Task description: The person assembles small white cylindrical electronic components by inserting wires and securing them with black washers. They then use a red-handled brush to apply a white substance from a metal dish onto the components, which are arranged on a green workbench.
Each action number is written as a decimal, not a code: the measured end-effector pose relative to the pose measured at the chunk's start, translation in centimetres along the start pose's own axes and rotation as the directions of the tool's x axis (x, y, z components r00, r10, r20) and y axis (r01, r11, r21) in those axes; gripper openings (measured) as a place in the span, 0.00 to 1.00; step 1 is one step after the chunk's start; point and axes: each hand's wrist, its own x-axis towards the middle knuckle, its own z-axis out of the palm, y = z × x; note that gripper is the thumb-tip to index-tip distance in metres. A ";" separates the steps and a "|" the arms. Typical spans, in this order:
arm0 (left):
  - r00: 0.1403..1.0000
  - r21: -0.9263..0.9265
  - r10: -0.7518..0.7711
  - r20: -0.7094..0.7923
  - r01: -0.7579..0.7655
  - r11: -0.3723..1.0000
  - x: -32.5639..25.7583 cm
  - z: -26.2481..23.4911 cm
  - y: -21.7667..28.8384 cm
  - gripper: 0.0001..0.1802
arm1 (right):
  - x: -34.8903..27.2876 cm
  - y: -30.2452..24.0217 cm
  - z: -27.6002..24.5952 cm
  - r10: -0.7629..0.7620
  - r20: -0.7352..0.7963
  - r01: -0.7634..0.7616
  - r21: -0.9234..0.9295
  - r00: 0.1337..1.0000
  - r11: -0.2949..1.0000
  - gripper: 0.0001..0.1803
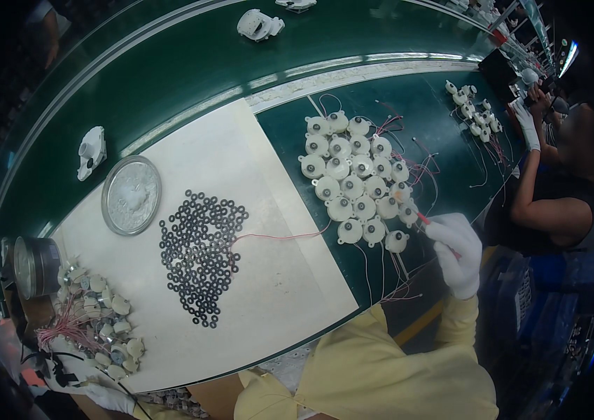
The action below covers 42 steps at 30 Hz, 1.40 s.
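In a white glove, my right hand is closed round a slim red-handled tool. The tool points up and left, and its tan tip, like a brush's, is over the right side of a cluster of small round cream motors. These motors sit close together on the green table, dark centres up, thin wires trailing. My left hand, also gloved in white, is low at the far left by the table's front edge. Its fingers are too dim and small to read.
A heap of black rings lies on the white board. Left of it are a round dish of white paste, a tin and piled motors with wires. White housings rest on the green belt. A co-worker sits at right.
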 end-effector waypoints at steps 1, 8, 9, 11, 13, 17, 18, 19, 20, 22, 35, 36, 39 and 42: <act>1.000 0.013 0.002 0.023 -0.002 1.000 -0.1 0.1 -0.4 0.13 | -0.1 0.0 -0.1 0.008 -0.018 -0.008 -0.010 1.000 1.000 0.15; 0.992 -0.081 -0.057 0.111 0.066 0.995 0.3 -0.3 0.1 0.13 | 0.4 0.9 0.3 0.022 -0.081 -0.026 -0.041 0.996 0.999 0.15; 0.991 -0.106 -0.072 0.112 0.084 0.991 0.2 -0.2 0.0 0.13 | 0.5 1.0 0.3 0.025 -0.075 -0.028 -0.037 0.997 0.999 0.15; 0.998 0.014 0.067 0.012 -0.067 0.998 -0.1 0.5 -0.9 0.14 | 0.6 1.2 0.5 0.031 -0.066 -0.033 -0.030 0.997 0.999 0.16; 0.998 0.070 0.052 0.045 -0.055 0.996 -0.7 1.3 -2.6 0.14 | 0.6 1.4 0.6 0.035 -0.060 -0.037 -0.025 0.998 0.999 0.16; 0.995 0.127 0.082 0.055 -0.089 0.988 -1.1 1.8 -2.8 0.13 | 0.1 1.8 0.7 0.070 -0.078 -0.071 -0.009 0.995 0.997 0.17; 0.997 0.103 0.045 0.065 -0.051 0.993 -1.2 2.0 -3.1 0.13 | 0.0 1.9 0.7 0.071 -0.084 -0.072 -0.004 0.994 0.997 0.17; 0.997 0.079 0.007 0.075 -0.013 0.997 -1.4 2.3 -3.7 0.13 | 0.0 2.0 0.8 0.073 -0.090 -0.073 0.002 0.993 0.997 0.17; 0.998 0.054 0.001 0.065 -0.004 0.999 -1.3 2.2 -3.3 0.13 | -0.1 2.0 0.7 0.075 -0.091 -0.075 0.004 0.993 0.997 0.17; 1.000 0.006 0.019 0.023 -0.019 1.000 -0.9 2.0 -2.3 0.13 | -0.3 2.1 0.6 0.079 -0.095 -0.079 0.009 0.992 0.997 0.17; 0.996 0.152 0.059 0.069 -0.069 0.986 0.1 0.3 -0.3 0.14 | -1.3 2.3 0.7 0.195 -0.132 -0.169 0.184 0.972 0.968 0.18; 0.993 0.169 0.010 0.122 -0.030 0.985 0.6 -0.7 0.7 0.14 | -1.4 2.4 0.9 0.216 -0.131 -0.184 0.225 0.968 0.957 0.17; 0.914 0.240 -0.172 0.368 0.086 0.967 1.8 -3.0 3.5 0.16 | -1.4 2.2 1.1 0.224 -0.125 -0.190 0.239 0.967 0.952 0.17; 0.902 0.214 -0.192 0.387 0.115 0.970 2.1 -3.4 3.7 0.16 | -1.3 2.0 1.3 0.190 -0.107 -0.170 0.172 0.976 0.970 0.16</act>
